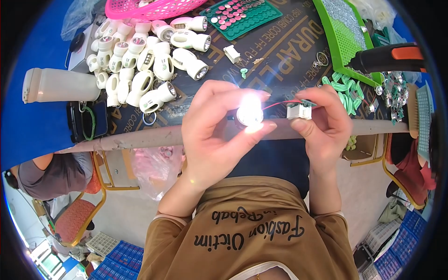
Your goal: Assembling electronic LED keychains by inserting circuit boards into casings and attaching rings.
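My left hand (207, 128) pinches a small round flashlight lamp head (249, 116) between thumb and fingers. The lamp is lit, and its glare hides the detail. A thin red wire (281, 101) runs from it to a small white block (298, 111) with a green circuit board on top. That block is gripped between the thumb and fingers of my right hand (329, 116). Both hands are raised over the table's near edge. Beyond them on the table lie a similar white block (232, 54) and a little green plastic piece (243, 73).
White flashlights (161, 60) crowd the left, beside a whitish bottle (60, 85). At the back are a pink basket (154, 10) and a green tray (273, 14). To the right are a bright green bin (332, 39), a black-and-orange tool (387, 58) and green parts (345, 93). People sit on both sides.
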`<act>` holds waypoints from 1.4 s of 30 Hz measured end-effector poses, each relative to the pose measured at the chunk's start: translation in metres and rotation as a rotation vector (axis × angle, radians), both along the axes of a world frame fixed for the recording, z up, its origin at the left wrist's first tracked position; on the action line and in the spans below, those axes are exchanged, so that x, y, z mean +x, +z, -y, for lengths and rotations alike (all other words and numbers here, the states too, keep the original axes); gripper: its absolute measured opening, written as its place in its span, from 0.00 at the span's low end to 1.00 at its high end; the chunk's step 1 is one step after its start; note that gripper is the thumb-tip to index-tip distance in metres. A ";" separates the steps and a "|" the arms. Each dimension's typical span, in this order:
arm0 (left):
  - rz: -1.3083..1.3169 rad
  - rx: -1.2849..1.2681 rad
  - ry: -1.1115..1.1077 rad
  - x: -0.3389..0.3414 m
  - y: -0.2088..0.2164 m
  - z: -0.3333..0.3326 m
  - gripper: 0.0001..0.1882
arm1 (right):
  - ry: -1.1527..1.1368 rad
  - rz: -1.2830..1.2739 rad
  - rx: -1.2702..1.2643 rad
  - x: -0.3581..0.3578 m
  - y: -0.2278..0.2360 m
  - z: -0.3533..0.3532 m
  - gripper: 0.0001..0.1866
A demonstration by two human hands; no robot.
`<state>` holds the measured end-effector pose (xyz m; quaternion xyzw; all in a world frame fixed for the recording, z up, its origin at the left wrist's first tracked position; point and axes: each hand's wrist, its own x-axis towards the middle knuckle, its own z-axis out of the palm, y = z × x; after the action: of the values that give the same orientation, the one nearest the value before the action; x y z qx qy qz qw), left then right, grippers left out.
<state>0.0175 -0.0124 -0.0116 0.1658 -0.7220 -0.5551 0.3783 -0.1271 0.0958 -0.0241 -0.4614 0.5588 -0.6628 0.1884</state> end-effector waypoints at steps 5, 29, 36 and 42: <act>-0.012 -0.011 0.021 -0.001 0.000 0.000 0.19 | -0.047 0.118 0.025 0.008 0.006 0.003 0.21; 0.005 0.324 -0.003 -0.012 -0.022 0.011 0.12 | -0.110 -0.030 0.178 0.004 -0.004 0.013 0.16; -0.003 0.337 -0.042 -0.014 -0.023 0.011 0.12 | -0.158 -0.027 0.159 0.005 -0.005 0.016 0.15; 0.048 0.288 0.006 -0.012 -0.024 0.011 0.12 | -0.135 -0.016 0.163 0.005 -0.007 0.014 0.15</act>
<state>0.0051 -0.0238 -0.0358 0.2336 -0.6431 -0.6479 0.3348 -0.1223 0.0816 -0.0314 -0.4110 0.6423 -0.6226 0.1758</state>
